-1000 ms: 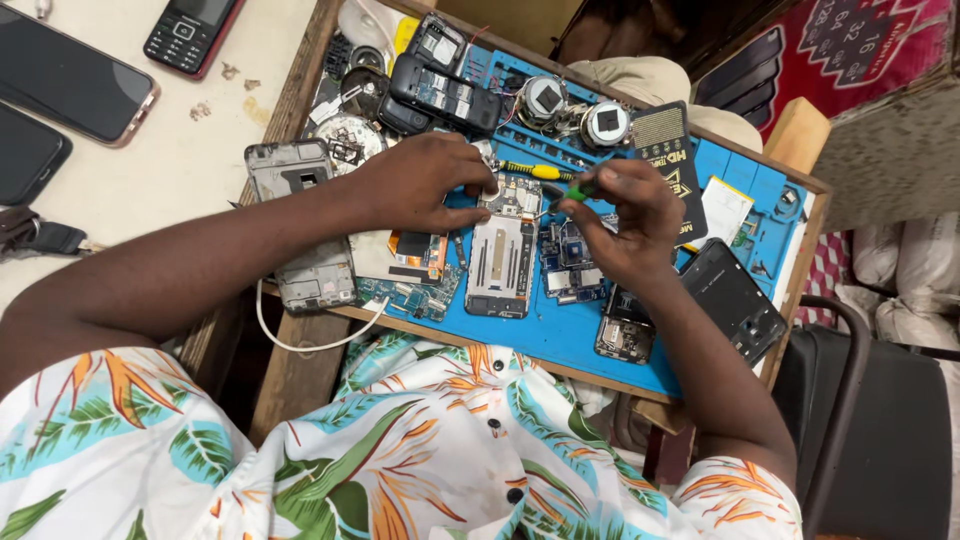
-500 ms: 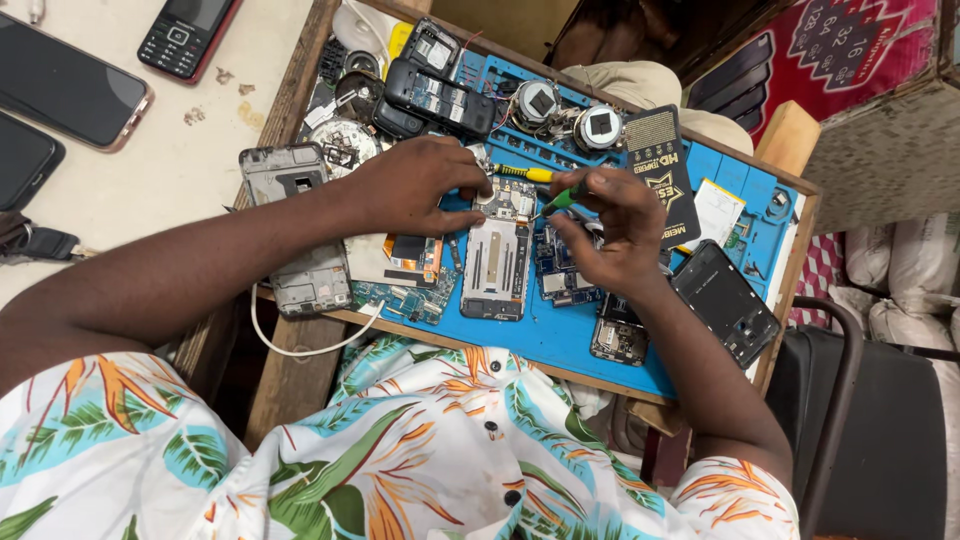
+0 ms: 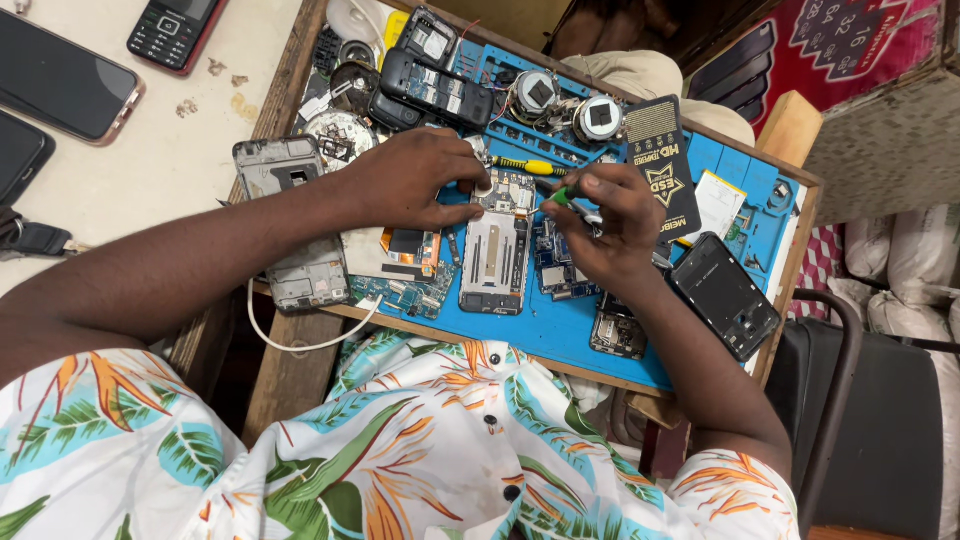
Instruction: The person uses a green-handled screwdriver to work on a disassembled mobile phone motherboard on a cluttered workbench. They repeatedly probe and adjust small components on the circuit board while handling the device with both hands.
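Head view, looking down on a blue repair mat [image 3: 560, 335] laid in a wooden tray [image 3: 290, 70].

Left hand [image 3: 415, 180]: lies palm down at the far end of an opened phone [image 3: 497, 245], fingers together and pressing on its top edge. Nothing is closed inside the hand; it pins the phone flat rather than grasping it.

Right hand [image 3: 605, 225]: fingers pinched together on a green-handled screwdriver [image 3: 562, 196], with the tip angled toward the upper right part of the opened phone. The exact contact point is hidden by the fingers.

The opened phone sits upright in the middle of the mat, back cover off, silver plate and circuit parts showing. It lies between the two hands.

Around it:
- A blue circuit board [image 3: 555, 265] just right of the phone, partly under the right hand.
- A yellow-handled screwdriver [image 3: 528, 166] lying on the mat just beyond the hands.
- A grey phone frame [image 3: 290, 220] at the left edge of the tray, under the left forearm.
- A black phone [image 3: 722, 295] at the right of the mat, tilted.
- A black card [image 3: 660, 160] beyond the right hand.
- A white cable [image 3: 300, 345] looping off the near edge of the tray.
- Dark phones on the pale table [image 3: 160, 160] to the far left.
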